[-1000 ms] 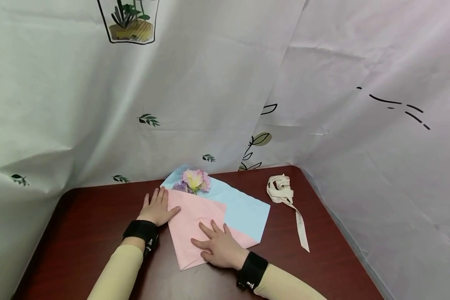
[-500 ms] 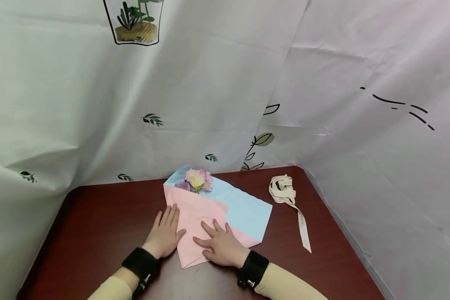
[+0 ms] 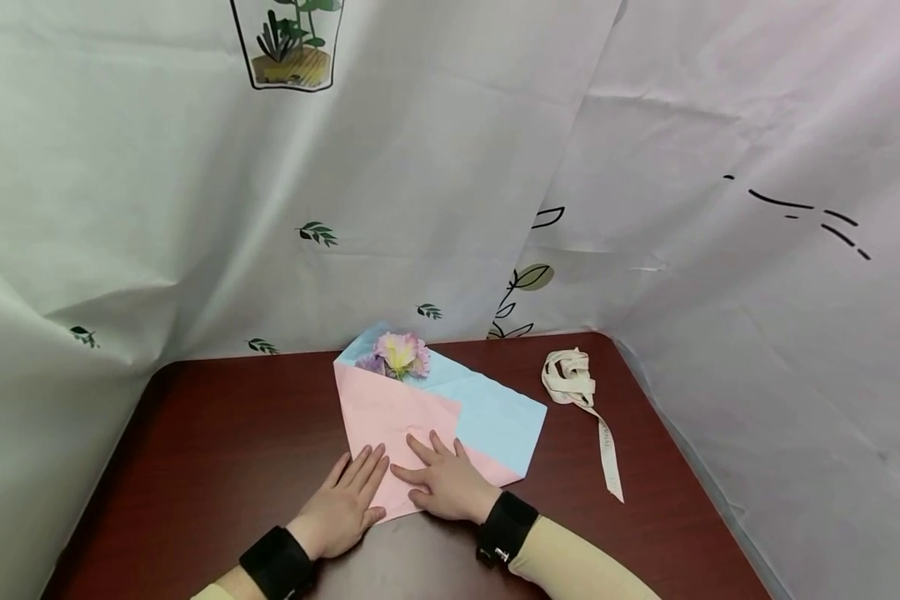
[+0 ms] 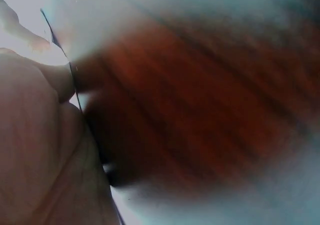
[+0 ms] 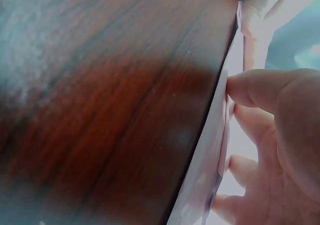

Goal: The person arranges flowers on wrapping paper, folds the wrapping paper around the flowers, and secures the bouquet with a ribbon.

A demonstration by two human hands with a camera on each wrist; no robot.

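Note:
A sheet of wrapping paper, blue on one face and pink on the other, lies on the table with its left side folded over; the pink flap [image 3: 397, 408] covers part of the blue face [image 3: 498, 417]. A pink and yellow flower [image 3: 401, 354] with a purple bloom beside it shows at the top, its lower part hidden under the flap. My left hand [image 3: 345, 504] rests with straight fingers on the flap's lower left edge. Fingers spread, my right hand [image 3: 450, 483] presses on the lower middle of the pink paper, its fingertips touching the paper [image 5: 212, 150] in the right wrist view.
A cream ribbon [image 3: 570, 379] lies loosely coiled at the right of the table, its printed tail [image 3: 609, 458] stretching toward the front. The dark red table [image 3: 232, 433] ends at a white patterned curtain [image 3: 420, 167] behind and to the right.
My left hand has slid down the paper's left edge, from the upper corner toward the lower one. The right hand stays in place on the paper. The head view has shifted slightly.

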